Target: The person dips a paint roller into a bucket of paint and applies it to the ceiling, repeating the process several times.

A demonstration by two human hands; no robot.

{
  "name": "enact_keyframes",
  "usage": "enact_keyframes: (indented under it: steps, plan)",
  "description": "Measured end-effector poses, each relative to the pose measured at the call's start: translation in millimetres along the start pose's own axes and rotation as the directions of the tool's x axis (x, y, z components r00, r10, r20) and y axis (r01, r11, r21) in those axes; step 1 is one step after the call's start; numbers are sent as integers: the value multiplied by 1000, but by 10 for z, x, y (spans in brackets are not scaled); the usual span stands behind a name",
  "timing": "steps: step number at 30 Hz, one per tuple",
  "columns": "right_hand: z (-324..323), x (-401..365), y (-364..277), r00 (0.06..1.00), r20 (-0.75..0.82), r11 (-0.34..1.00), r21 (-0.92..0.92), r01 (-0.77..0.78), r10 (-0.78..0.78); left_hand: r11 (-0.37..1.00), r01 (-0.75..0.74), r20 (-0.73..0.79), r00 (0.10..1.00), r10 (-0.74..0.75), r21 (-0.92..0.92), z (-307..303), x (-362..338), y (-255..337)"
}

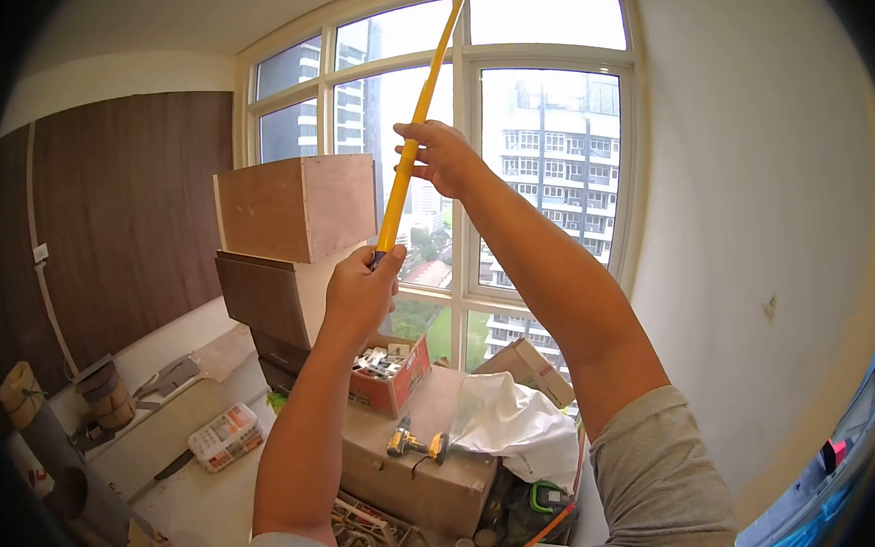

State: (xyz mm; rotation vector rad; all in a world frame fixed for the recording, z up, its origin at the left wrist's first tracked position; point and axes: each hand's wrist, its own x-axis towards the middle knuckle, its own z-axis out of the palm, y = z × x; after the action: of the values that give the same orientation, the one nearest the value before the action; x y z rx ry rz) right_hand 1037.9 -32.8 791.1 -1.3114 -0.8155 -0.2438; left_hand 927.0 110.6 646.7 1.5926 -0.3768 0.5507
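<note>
A long yellow pole (433, 73) rises at a slant in front of the window, its upper end reaching the top edge of the view. Low on the pole, around its dark lower end, my left hand (361, 290) is closed. My right hand (440, 156) is higher up, with the thumb and fingers around the yellow shaft. Both arms are stretched out and raised.
Wooden boxes (298, 210) are stacked left of the window (551, 156). Below lie a red carton (394, 376), a yellow drill (418, 441) on a brown chest (410, 481), a white cloth (515, 419) and an organizer case (227, 437). A wall (753, 184) stands right.
</note>
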Motion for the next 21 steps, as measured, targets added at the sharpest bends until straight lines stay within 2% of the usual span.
enact_keyframes:
  steps: [4, 9, 13, 16, 21]
  plan:
    - [-121, 134, 85, 999, -32, 1000, 3, 11, -11, 1000, 7, 14, 1000, -7, 26, 84, 209, -129]
    - [-59, -29, 135, 1000, -5, 995, -100, -6, 5, 1000, 29, 5, 1000, -29, 5, 28, 57, -304]
    - [157, -440, 81, 996, 86, 985, -174, -6, 21, 997, 36, 3, 999, -35, -71, -143, -453, -326]
    - [423, -824, -3, 989, 143, 979, -202, 0, 30, 1000, 19, -67, 998, -19, 8, -318, -910, -297]
    - [1038, -1495, -195, 984, 178, 979, -205, 19, 18, 995, 6, -22, 1000, -8, -99, -765, -1699, -236]
